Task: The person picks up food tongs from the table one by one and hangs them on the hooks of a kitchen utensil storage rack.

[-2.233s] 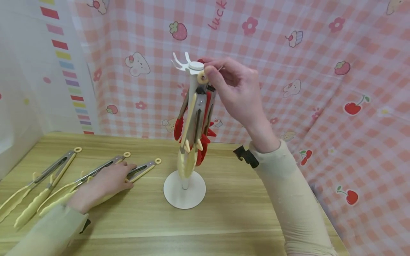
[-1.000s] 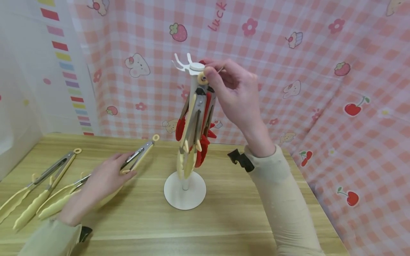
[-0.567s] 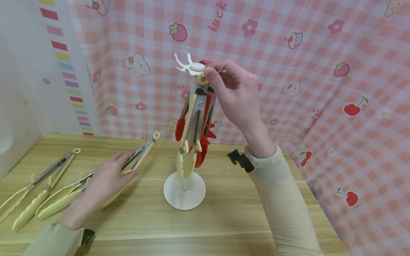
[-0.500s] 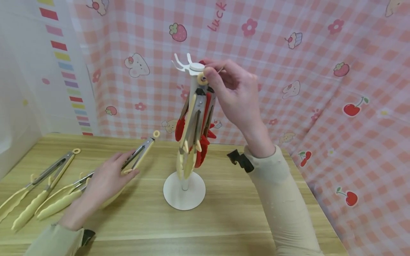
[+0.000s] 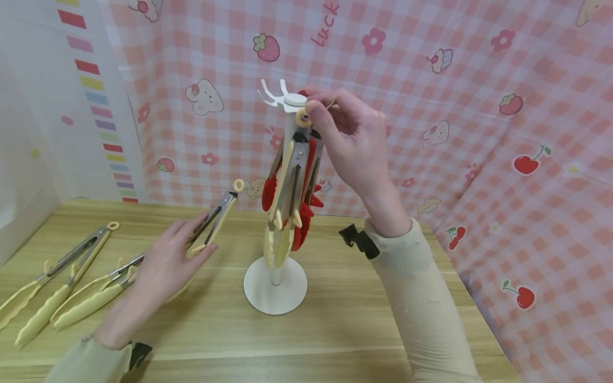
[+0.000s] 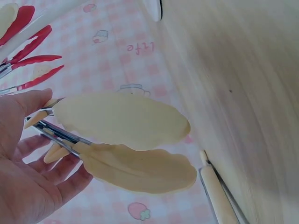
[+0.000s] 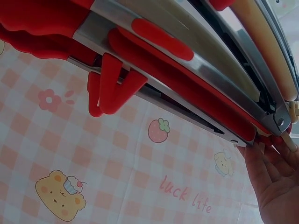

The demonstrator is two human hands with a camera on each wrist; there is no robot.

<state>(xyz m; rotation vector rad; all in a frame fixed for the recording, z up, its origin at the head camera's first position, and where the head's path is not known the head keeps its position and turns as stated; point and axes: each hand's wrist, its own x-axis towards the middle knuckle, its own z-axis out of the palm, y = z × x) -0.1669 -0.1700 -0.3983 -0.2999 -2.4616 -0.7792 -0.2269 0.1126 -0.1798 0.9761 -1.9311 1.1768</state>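
Note:
My left hand (image 5: 165, 263) holds cream-headed metal tongs (image 5: 222, 207) by the handle, ring end raised above the table. In the left wrist view their two scalloped heads (image 6: 121, 120) stand apart. A white utensil stand (image 5: 275, 292) with bare hooks on its left rises in the middle. On it hang cream-headed tongs (image 5: 297, 159) and, behind, red-headed tongs (image 5: 301, 229). My right hand (image 5: 356, 135) pinches the stand's top by a hook, thumb against the hung tongs' cream ring. The right wrist view shows my fingers at the top end of red tongs (image 7: 154, 88); their exact hold is partly hidden.
Two more cream-headed tongs lie on the wooden table (image 5: 345, 330) at left: one outermost (image 5: 79, 260), another (image 5: 91, 306) partly behind my left forearm. A pink checked cloth (image 5: 407, 53) hangs behind and at right.
My left hand has taken hold of the tongs and lifted them, ring end rising up and toward the stand. My right hand stays at the stand's top, almost still.

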